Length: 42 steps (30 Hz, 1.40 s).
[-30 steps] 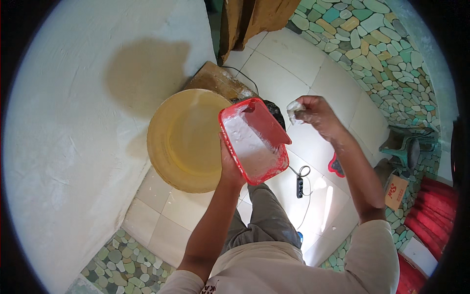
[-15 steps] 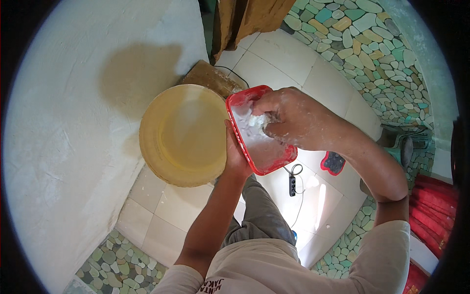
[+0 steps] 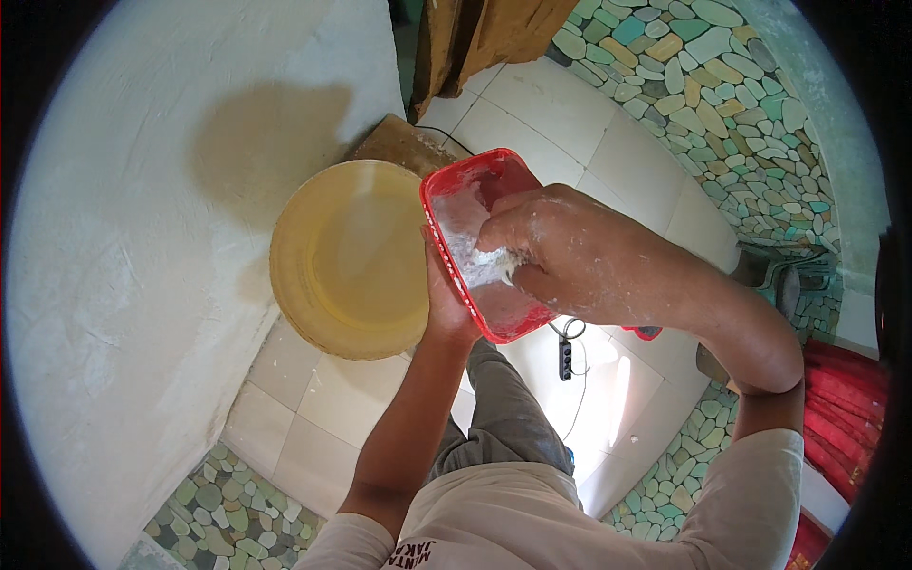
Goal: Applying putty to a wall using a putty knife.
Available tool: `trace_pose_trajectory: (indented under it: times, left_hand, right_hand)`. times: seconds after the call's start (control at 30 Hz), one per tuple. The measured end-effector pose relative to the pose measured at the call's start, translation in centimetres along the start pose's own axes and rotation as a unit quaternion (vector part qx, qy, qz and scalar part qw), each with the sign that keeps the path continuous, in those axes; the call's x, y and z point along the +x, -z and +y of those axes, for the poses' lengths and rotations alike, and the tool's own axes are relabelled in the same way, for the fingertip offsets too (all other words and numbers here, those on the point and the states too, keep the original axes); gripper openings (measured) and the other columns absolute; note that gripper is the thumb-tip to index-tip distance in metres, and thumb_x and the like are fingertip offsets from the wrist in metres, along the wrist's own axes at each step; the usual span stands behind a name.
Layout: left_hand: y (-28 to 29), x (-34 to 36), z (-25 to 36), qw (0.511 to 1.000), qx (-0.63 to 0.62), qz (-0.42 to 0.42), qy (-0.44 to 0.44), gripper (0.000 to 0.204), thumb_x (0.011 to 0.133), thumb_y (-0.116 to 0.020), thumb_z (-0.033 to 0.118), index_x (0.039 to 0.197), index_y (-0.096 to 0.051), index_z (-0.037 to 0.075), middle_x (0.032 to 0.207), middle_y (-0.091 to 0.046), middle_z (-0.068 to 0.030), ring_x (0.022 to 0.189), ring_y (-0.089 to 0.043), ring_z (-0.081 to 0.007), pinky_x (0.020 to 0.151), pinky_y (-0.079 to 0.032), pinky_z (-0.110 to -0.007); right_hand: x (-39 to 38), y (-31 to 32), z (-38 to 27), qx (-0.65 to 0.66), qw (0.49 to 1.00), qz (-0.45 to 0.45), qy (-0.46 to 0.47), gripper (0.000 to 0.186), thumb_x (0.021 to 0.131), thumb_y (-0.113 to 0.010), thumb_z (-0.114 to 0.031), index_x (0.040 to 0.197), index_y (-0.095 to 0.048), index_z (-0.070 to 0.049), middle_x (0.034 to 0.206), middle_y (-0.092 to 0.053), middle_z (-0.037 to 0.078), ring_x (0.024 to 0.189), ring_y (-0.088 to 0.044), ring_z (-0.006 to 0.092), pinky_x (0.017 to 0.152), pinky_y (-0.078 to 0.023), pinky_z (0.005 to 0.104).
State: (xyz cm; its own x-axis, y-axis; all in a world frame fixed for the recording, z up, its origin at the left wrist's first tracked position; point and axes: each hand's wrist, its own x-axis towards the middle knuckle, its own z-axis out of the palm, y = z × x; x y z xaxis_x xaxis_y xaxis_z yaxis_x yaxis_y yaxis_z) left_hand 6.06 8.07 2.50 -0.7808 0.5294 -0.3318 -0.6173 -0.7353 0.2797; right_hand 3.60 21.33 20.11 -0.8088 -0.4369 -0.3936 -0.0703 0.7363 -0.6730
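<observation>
Clasping round-cornered red tub [image 3: 511, 321], white-smeared inside, with left hand [image 3: 448, 294]; pinching white clump [image 3: 498, 265] within it, right hand [image 3: 570, 252].

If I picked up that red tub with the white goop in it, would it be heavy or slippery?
The red tub probably isn't too heavy: the left hand alone seems to hold it up. It might feel slippery, because white smears dot its rim. It looks stiff too, since its sides seem to keep their shape.
</observation>
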Motion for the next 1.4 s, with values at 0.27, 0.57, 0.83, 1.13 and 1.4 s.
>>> trace_pose_trajectory:
  times: [0.27, 0.57, 0.83, 1.13, 1.4]
  left_hand:
    - [0.0, 0.2, 0.6, 0.999, 0.000, -0.026, -0.030, 0.077, 0.093, -0.035, 0.068, 0.146, -0.032, 0.012, 0.141, -0.045, -0.0103, 0.127, -0.047, -0.0283, 0.104, -0.042, -0.044]
    - [0.5, 0.2, 1.3, 0.997, 0.023, -0.052, -0.053, 0.073, 0.095, -0.033, 0.066, 0.145, -0.034, 0.013, 0.139, -0.046, -0.0095, 0.126, -0.048, -0.0269, 0.104, -0.042, -0.043]
    - [1.3, 0.5, 1.8, 0.987, -0.101, -0.118, -0.037, 0.072, 0.095, -0.032, 0.066, 0.144, -0.036, 0.013, 0.138, -0.048, -0.0096, 0.124, -0.049, -0.0271, 0.104, -0.042, -0.044]
    - [1.2, 0.3, 2.1, 0.999, -0.021, -0.027, -0.040, 0.071, 0.096, -0.031, 0.065, 0.145, -0.035, 0.014, 0.141, -0.045, -0.0084, 0.128, -0.046, -0.0276, 0.106, -0.039, -0.046]
    - [0.8, 0.5, 2.4, 0.998, -0.062, 0.005, -0.025, 0.071, 0.096, -0.031, 0.065, 0.146, -0.033, 0.015, 0.144, -0.041, -0.0080, 0.132, -0.041, -0.0287, 0.109, -0.035, -0.048]
  right_hand:
    - [-0.2, -0.3, 0.0, 0.012, 0.999, -0.010, 0.034, 0.031, 0.073, -0.053, 0.008, 0.103, -0.061, 0.008, 0.105, -0.062, 0.022, 0.103, -0.060, 0.0372, 0.092, -0.047, 0.0422]
    - [0.5, 0.1, -1.3, -0.021, 0.998, -0.050, 0.031, 0.030, 0.075, -0.057, 0.008, 0.105, -0.062, 0.005, 0.103, -0.062, 0.019, 0.102, -0.061, 0.0354, 0.090, -0.049, 0.0422]
    - [1.3, -0.7, -0.6, -0.011, 0.992, 0.009, 0.127, 0.024, 0.076, -0.061, 0.007, 0.100, -0.062, 0.003, 0.100, -0.063, 0.016, 0.097, -0.063, 0.0341, 0.085, -0.051, 0.0416]
    - [3.5, -0.5, -0.7, -0.159, 0.975, 0.075, 0.135, 0.023, 0.077, -0.061, 0.003, 0.100, -0.063, 0.002, 0.101, -0.063, 0.016, 0.097, -0.062, 0.0346, 0.083, -0.052, 0.0421]
    - [4.6, -0.2, -0.8, -0.175, 0.972, 0.097, 0.121, 0.025, 0.078, -0.058, 0.001, 0.103, -0.063, 0.002, 0.101, -0.063, 0.019, 0.096, -0.062, 0.0372, 0.083, -0.051, 0.0442]
